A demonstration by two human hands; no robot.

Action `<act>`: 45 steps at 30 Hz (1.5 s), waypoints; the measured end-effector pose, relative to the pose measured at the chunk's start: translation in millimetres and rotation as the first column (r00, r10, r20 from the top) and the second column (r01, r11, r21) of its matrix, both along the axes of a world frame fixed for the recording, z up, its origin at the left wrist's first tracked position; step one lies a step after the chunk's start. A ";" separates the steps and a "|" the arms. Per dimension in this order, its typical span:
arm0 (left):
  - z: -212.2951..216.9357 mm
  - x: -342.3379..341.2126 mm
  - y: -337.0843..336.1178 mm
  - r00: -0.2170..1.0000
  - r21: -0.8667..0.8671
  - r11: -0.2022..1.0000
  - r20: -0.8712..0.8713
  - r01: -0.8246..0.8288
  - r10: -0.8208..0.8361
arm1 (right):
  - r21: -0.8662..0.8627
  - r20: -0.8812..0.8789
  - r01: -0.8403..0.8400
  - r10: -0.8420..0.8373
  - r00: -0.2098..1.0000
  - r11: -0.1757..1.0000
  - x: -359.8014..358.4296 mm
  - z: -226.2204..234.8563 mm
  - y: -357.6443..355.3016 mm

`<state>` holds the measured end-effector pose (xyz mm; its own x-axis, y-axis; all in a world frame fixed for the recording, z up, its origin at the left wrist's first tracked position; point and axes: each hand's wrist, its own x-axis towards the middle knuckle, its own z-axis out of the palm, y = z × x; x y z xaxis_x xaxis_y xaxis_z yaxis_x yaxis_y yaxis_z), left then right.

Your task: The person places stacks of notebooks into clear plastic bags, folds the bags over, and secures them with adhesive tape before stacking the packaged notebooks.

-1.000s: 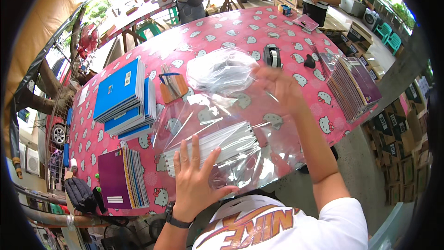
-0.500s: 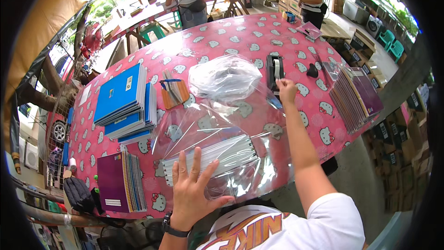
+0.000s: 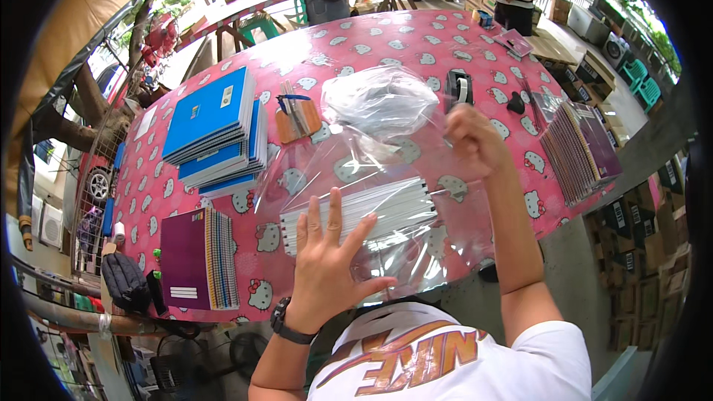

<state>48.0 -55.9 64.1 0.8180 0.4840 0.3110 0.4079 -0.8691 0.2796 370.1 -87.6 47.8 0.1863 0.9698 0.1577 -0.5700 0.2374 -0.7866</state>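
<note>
Pressing left hand point(image 3: 327, 267), fingers spread, on bagged notebook stack point(image 3: 360, 215) (long axis left-right); right hand point(image 3: 471, 141) fingers closed.

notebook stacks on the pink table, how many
4: blue stack at left, purple stack near left, stack at right, white one bagged under left hand. More may be hidden.

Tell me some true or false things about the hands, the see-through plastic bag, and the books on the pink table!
1. The left hand lies flat on the clear plastic bag over a white-edged stack of notebooks. True.
2. The right hand is open and flat. False: it is closed, beside the black tape dispenser.
3. The blue notebook pile lies on the person's left. True.
4. The pink patterned tablecloth is plain green. False: it is pink with white cat faces.
</note>
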 end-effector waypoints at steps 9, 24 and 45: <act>1.0 -3.7 3.1 0.999 -0.011 0.999 0.012 0.033 -0.033 | -0.589 0.738 0.002 0.537 0.410 0.808 -127.4 62.4 28.4; -7.4 -6.4 10.5 0.997 0.010 1.000 0.071 0.016 -0.017 | -0.274 0.762 -0.039 0.242 0.600 0.961 -77.7 76.6 -4.7; -15.2 -1.7 12.3 0.984 0.029 0.999 0.177 0.021 -0.025 | -0.414 0.869 0.256 0.464 -0.175 0.873 -149.8 64.9 41.7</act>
<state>46.4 -43.6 49.0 0.7595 0.4552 0.4648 0.3337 -0.8859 0.3223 220.3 -45.9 112.7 0.0661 0.9569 -0.2829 0.9084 -0.1750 -0.3796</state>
